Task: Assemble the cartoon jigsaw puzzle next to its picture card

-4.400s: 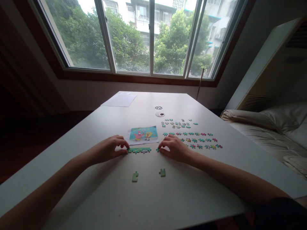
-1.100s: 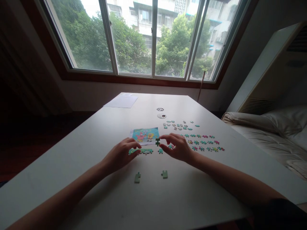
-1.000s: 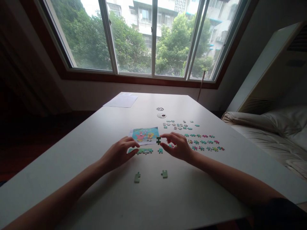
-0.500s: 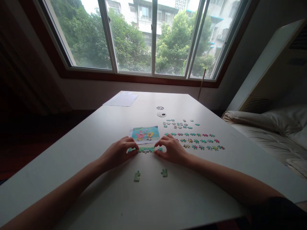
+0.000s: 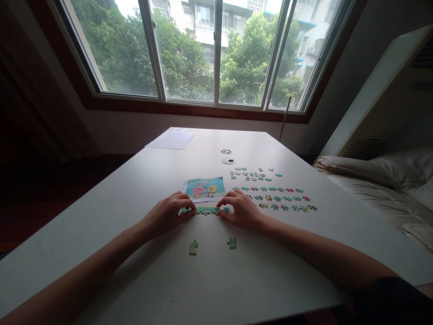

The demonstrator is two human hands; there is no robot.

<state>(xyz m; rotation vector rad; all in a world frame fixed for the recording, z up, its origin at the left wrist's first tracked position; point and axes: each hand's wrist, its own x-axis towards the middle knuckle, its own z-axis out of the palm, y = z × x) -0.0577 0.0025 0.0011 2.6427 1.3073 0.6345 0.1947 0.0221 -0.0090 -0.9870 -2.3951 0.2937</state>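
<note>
A short row of joined green puzzle pieces (image 5: 204, 210) lies on the white table (image 5: 142, 180). My left hand (image 5: 168, 215) rests at the row's left end, fingers curled and pressing on it. My right hand (image 5: 237, 210) is at the row's right end, fingertips pinched down on the end piece. Just behind the row lies a small cartoon reference picture (image 5: 204, 187). Two loose green pieces (image 5: 193, 247) (image 5: 232, 243) lie nearer to me.
Several loose coloured pieces (image 5: 279, 198) are laid in rows to the right, more (image 5: 254, 174) behind them. A sheet of paper (image 5: 173, 140) and two round cable holes (image 5: 228, 160) lie farther back. A bed with pillows (image 5: 379, 176) stands at right, beyond the table edge.
My right hand, which held a green piece lifted above the table a second ago, has come down to the right end of the row. The left hand has stayed at the left end.
</note>
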